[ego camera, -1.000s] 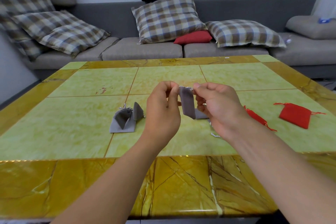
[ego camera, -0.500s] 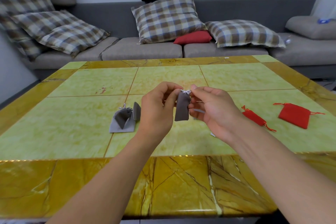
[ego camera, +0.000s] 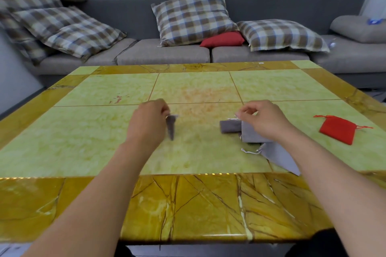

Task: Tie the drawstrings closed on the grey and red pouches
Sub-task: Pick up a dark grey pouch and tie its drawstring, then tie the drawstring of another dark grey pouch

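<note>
Left hand [ego camera: 148, 124] pinches a cinched grey pouch [ego camera: 171, 126], looks done imo. Right hand [ego camera: 264, 120] pinching next grey pouch's cord [ego camera: 232, 119]; red pouch [ego camera: 338, 129] beyond fingers, prob untied.

1. In front of me is the table [ego camera: 208, 89]. Its top has light green marble tiles, and a yellow-brown veined border goes around them.
2. On the right part of the green tiles lies a red pouch [ego camera: 337, 130], flat, with its red drawstrings spread out to both sides.
3. Nearer to the middle, several grey pouches [ego camera: 234, 126] lie close together. My right arm covers some of them, so I cannot count them exactly.
</note>
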